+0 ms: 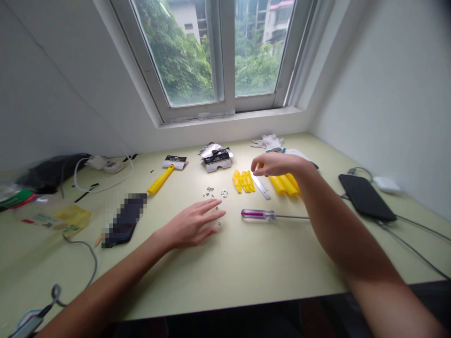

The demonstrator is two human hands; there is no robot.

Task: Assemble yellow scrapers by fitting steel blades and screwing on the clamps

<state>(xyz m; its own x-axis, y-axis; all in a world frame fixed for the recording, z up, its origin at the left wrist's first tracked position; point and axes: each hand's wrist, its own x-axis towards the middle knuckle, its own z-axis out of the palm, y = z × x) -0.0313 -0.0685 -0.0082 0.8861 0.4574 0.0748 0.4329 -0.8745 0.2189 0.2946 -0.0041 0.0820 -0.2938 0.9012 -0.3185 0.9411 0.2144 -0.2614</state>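
My left hand (193, 223) is stretched low above the table with its fingers spread, holding nothing. Two small nuts (219, 223) lie by its fingertips. Just beyond are a cluster of small screws (207, 191) and a cluster of nuts (224, 193). My right hand (276, 164) reaches over the upper end of a flat metal blade (261, 188), fingers bent downward and apart; contact with the blade is unclear. Left of the blade stand several flat yellow plastic pieces (243, 180) in a row. Yellow handles (282, 184) lie partly under my right wrist. A clear-handled screwdriver (258, 214) lies nearer me, its shaft tip hidden behind my right forearm.
Another yellow handle (160, 180) with a card label (175, 162) lies left. Black card packaging (216, 159) and white gloves (268, 142) are at the back. A phone (366, 197) with cables is right; a dark pixelated object (125, 220), plastic bags (52, 216) and cords are left.
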